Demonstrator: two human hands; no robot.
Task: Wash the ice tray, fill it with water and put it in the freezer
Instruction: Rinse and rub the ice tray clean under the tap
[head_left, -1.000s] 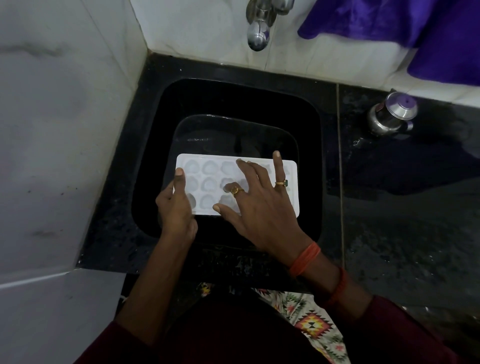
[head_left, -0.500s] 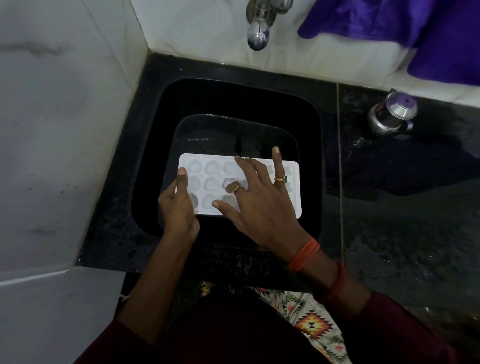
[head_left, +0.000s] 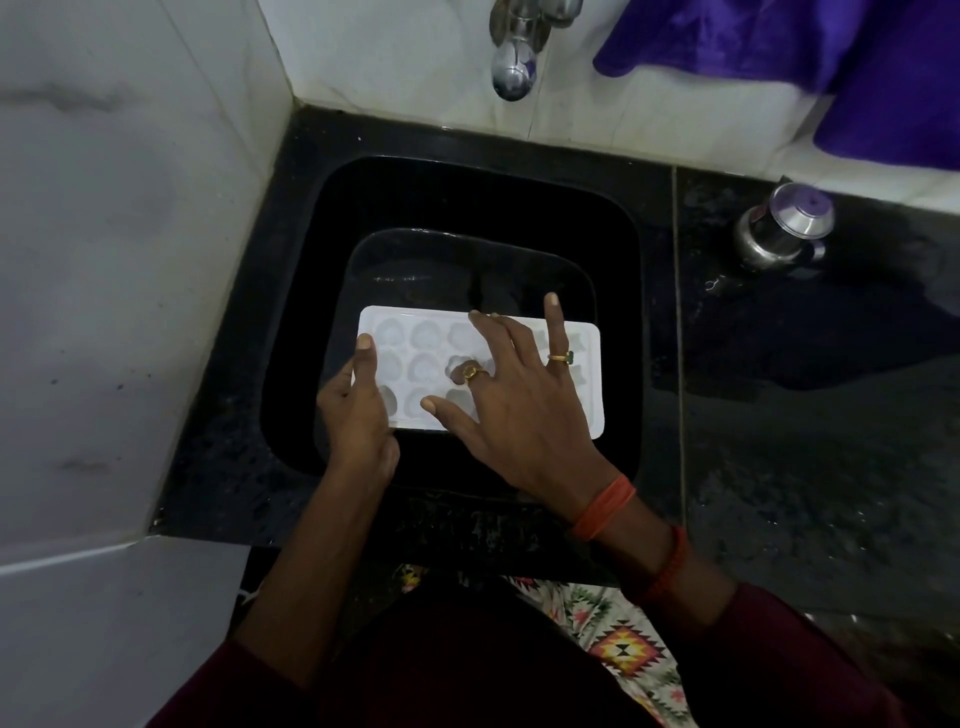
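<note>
Under the spread fingers (head_left: 555, 322) of the right hand (head_left: 519, 415) sits the ice tray (head_left: 426, 332), over the sink (head_left: 467, 176). Its edge is pinched by the left hand (head_left: 358, 415), thumb atop.

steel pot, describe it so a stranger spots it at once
Start at the black sink. On the black counter to its right, near the wall below the purple cloth, stands a small steel pot. Unlike the wall tap, it is round-bellied and lidded.

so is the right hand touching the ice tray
Touching. Head view shows the right hand spread over the ice tray, thumb and a finger pressing its cavities.
</note>
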